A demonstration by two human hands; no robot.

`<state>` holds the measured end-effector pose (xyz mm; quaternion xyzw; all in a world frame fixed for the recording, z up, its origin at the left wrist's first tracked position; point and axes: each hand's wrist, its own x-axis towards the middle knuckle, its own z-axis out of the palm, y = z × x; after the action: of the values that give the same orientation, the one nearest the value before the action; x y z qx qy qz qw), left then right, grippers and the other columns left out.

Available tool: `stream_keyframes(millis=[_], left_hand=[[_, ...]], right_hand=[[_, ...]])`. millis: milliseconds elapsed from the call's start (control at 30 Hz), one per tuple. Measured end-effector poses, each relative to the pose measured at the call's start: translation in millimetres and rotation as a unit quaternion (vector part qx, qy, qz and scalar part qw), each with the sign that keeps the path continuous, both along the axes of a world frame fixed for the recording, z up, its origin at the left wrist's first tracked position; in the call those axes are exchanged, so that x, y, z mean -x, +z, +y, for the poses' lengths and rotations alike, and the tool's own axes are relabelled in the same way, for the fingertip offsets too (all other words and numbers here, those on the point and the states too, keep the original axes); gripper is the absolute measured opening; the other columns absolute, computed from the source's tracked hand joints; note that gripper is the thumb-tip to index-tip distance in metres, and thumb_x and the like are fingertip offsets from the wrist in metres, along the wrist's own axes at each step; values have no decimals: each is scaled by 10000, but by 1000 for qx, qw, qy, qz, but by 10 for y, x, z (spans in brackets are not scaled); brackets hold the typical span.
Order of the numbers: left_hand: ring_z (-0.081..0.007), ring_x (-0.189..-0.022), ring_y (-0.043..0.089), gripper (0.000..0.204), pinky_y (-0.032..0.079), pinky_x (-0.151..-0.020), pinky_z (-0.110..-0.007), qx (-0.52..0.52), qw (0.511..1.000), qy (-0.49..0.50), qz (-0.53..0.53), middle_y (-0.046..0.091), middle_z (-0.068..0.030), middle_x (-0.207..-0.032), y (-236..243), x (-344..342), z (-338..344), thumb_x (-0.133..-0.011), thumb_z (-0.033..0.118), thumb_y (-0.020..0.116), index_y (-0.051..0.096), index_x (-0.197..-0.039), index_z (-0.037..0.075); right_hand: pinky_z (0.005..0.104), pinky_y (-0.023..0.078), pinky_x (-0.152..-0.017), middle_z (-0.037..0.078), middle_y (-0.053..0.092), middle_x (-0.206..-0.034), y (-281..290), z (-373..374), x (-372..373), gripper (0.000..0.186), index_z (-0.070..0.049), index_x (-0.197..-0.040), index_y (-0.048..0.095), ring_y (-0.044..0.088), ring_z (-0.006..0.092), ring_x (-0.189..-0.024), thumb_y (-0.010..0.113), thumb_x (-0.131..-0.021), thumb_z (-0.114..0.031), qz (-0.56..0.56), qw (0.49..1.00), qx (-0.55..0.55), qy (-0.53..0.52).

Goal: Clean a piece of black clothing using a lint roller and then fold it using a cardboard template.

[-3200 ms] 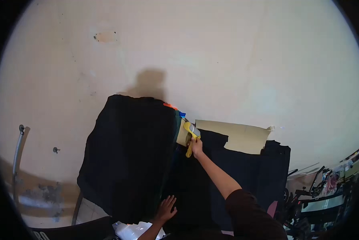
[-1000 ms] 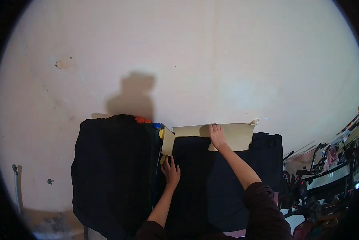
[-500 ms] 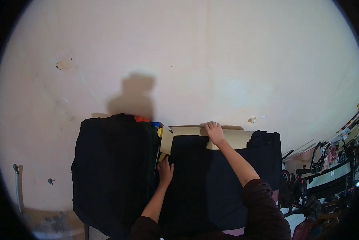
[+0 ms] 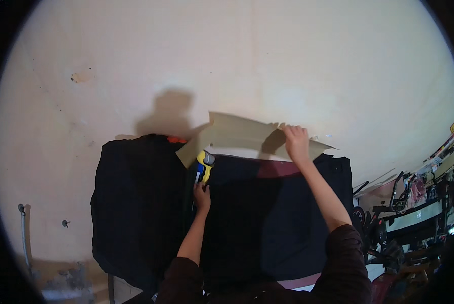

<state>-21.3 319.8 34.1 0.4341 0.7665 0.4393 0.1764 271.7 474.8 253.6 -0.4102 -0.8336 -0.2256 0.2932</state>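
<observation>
Toward one o'clock in the head view: brown sheet (image 4: 237,131), bent, raised at the far edge of the dark cloth (image 4: 298,223).
Right hand (image 4: 298,147), three o'clock: fingers clamped on the brown sheet's upper edge.
Left hand (image 4: 201,197), seven o'clock: fingers together at the lower end of the yellow-and-grey tool (image 4: 208,170); cannot tell whether they grip it.
Yellow-and-grey tool: eight o'clock, near centre.
Dark pile (image 4: 141,213): eight o'clock, farther out.
</observation>
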Motion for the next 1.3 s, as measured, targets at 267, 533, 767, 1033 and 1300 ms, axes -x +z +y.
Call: stream_keyframes(millis=[267,533,767,1033,1300], left_hand=[[-294,-1094,480,415,409,-920,-357,-49,997,-64,7,477,-175,-1175,167,-237,-529,-815,91,631,441,-1175,9],[-294,-1246,400,830,402,-969,-384,82,782,-305,-536,312,-170,-1402,772,-925,-1838,-805,73,660,123,-1435,139],[-247,-1125,511,490,478,-894,-359,96,775,-161,-604,476,-99,-1262,957,-996,-2612,-900,156,560,353,-1338,82],[-223,-1031,570,399,511,-844,-375,29,880,-21,-473,529,-94,-1169,317,-591,-2962,-936,268,492,433,-1258,39],[-257,-1039,566,426,505,-850,-408,29,894,69,-441,516,-124,-1183,-329,-310,-3088,-953,298,439,415,-1268,12]], right_hand=[[353,388,-667,99,569,-785,1156,-1032,-470,276,-31,-936,584,541,254,-739,525,-680,53,64,997,11,45],[303,380,-627,103,554,-701,1092,-1641,-1055,96,6,-906,589,480,206,-626,537,-857,-58,181,941,276,69],[241,347,-556,-28,401,-672,-11,-1673,-673,128,10,-797,521,377,69,-644,547,-870,-92,246,757,582,167],[437,316,-826,101,501,-1150,-1398,-1899,500,557,-159,-1266,462,459,272,-1066,668,-755,-239,101,902,410,90],[553,273,-977,245,241,-1397,-1998,-2885,488,856,-194,-1360,342,290,418,-1251,767,-634,-353,-74,891,444,56]])
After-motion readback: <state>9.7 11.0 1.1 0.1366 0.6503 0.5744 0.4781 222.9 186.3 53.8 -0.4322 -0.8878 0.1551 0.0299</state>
